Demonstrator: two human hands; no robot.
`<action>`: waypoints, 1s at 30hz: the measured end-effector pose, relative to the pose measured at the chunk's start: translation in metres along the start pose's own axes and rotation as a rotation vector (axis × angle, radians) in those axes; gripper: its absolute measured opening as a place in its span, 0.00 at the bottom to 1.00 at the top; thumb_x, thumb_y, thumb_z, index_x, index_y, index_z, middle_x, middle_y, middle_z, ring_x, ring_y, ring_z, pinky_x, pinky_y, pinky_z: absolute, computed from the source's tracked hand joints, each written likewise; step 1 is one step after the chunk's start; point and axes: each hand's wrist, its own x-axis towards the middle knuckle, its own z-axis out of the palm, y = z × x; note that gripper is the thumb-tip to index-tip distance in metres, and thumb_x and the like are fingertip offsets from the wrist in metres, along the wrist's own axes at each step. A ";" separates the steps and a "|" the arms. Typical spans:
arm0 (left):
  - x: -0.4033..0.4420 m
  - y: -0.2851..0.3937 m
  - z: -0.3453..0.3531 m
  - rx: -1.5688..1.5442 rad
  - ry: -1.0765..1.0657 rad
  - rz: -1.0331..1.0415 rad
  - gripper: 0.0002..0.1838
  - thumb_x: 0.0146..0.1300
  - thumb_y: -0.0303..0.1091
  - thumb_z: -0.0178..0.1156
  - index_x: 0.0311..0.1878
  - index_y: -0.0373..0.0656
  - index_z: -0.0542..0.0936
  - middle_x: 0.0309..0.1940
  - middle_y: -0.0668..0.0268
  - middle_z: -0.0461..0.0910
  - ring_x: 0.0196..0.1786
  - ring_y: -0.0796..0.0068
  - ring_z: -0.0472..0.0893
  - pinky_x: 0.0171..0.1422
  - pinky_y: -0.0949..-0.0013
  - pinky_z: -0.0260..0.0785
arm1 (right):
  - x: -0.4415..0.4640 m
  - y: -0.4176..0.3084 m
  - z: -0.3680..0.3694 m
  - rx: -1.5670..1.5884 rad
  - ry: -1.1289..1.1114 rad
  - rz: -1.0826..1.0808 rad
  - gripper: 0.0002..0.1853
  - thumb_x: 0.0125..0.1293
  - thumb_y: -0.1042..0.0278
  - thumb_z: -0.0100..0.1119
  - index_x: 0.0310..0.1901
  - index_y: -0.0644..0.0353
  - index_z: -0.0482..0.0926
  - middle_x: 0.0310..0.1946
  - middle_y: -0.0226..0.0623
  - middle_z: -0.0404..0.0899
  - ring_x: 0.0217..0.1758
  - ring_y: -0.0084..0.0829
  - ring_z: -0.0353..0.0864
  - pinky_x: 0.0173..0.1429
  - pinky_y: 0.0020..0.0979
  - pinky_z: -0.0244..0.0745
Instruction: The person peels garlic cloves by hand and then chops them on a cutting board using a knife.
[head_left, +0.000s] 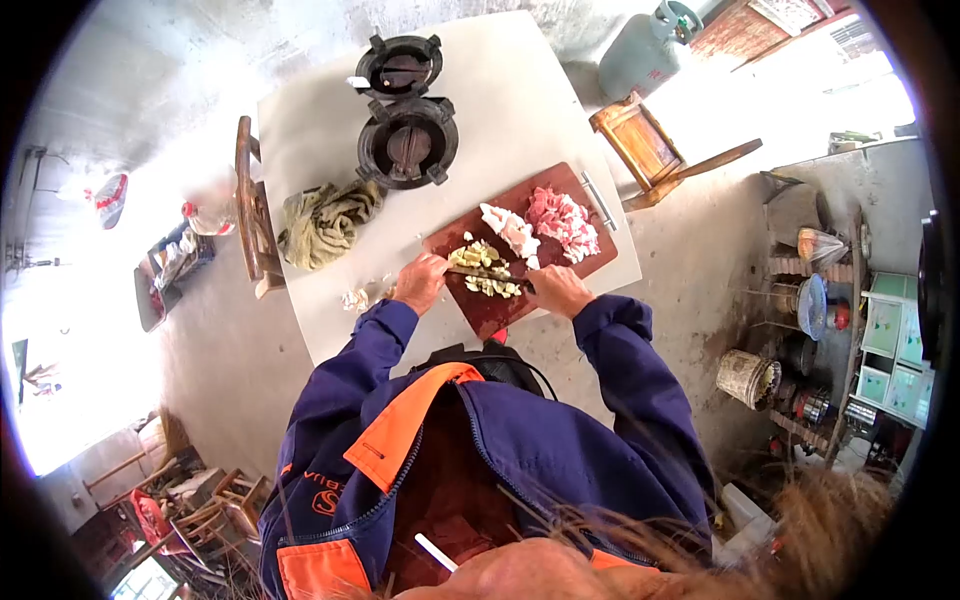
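Observation:
A reddish-brown cutting board (485, 317) lies at the front of the pale table. My right hand (560, 291) is closed round the handle end of a knife (487, 273). The blade spans chopped yellow-green pieces (495, 288) on the board's left part. At the blade's other end is my left hand (421, 282), its fingers bent together by the tip. Beyond the knife lie a pile of pale, whitish pieces (510, 230) and a pile of pink sliced meat (565, 222).
Two black burner rings (408, 143) stand at the table's back. A crumpled greenish cloth (325, 225) lies at the left, with white scraps (355, 299) nearer me. Wooden chairs (640, 145) flank the table. A gas cylinder (645, 58) stands behind on the right.

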 end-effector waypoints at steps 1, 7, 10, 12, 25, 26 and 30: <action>0.001 0.000 -0.007 -0.062 -0.013 -0.032 0.10 0.47 0.25 0.58 0.36 0.45 0.77 0.34 0.67 0.77 0.43 0.65 0.75 0.47 0.65 0.70 | 0.000 -0.005 -0.004 0.006 0.005 0.009 0.12 0.51 0.61 0.58 0.32 0.61 0.77 0.24 0.47 0.78 0.31 0.46 0.80 0.35 0.43 0.75; 0.029 -0.010 -0.013 -0.053 0.007 0.001 0.12 0.46 0.24 0.58 0.37 0.45 0.77 0.36 0.67 0.76 0.45 0.64 0.74 0.48 0.65 0.70 | -0.002 -0.018 0.003 0.100 0.076 0.142 0.11 0.51 0.62 0.58 0.30 0.61 0.77 0.23 0.48 0.77 0.30 0.47 0.79 0.34 0.44 0.73; 0.036 -0.015 -0.003 -0.072 -0.001 0.009 0.12 0.45 0.24 0.58 0.37 0.44 0.77 0.38 0.67 0.75 0.46 0.65 0.74 0.48 0.65 0.70 | 0.000 -0.018 0.019 0.097 0.117 0.188 0.11 0.52 0.62 0.59 0.30 0.61 0.76 0.24 0.47 0.77 0.31 0.47 0.79 0.35 0.44 0.73; 0.038 -0.015 0.000 0.011 -0.048 0.031 0.13 0.44 0.23 0.57 0.37 0.43 0.77 0.39 0.67 0.75 0.47 0.64 0.73 0.48 0.65 0.70 | -0.001 -0.018 0.028 0.112 0.085 0.247 0.11 0.52 0.61 0.59 0.31 0.61 0.75 0.24 0.47 0.78 0.32 0.47 0.79 0.36 0.44 0.73; 0.004 -0.030 0.026 -0.224 0.330 -0.261 0.21 0.45 0.22 0.61 0.47 0.44 0.74 0.44 0.60 0.73 0.48 0.59 0.74 0.50 0.64 0.69 | -0.018 -0.034 0.020 0.386 0.227 0.298 0.14 0.53 0.62 0.57 0.38 0.62 0.78 0.28 0.50 0.79 0.34 0.48 0.79 0.38 0.43 0.74; 0.001 -0.030 0.030 -0.215 0.189 -0.134 0.19 0.46 0.23 0.62 0.44 0.46 0.75 0.42 0.61 0.74 0.47 0.60 0.74 0.48 0.65 0.69 | -0.019 -0.037 0.021 0.386 0.227 0.297 0.14 0.53 0.62 0.57 0.38 0.62 0.78 0.28 0.50 0.79 0.34 0.48 0.79 0.38 0.43 0.74; 0.002 -0.032 0.058 -0.351 0.157 -0.261 0.09 0.49 0.29 0.62 0.35 0.49 0.77 0.33 0.67 0.77 0.41 0.64 0.77 0.45 0.65 0.70 | -0.025 -0.046 0.026 0.418 0.316 0.353 0.16 0.54 0.62 0.57 0.41 0.62 0.79 0.30 0.49 0.80 0.35 0.47 0.80 0.40 0.41 0.74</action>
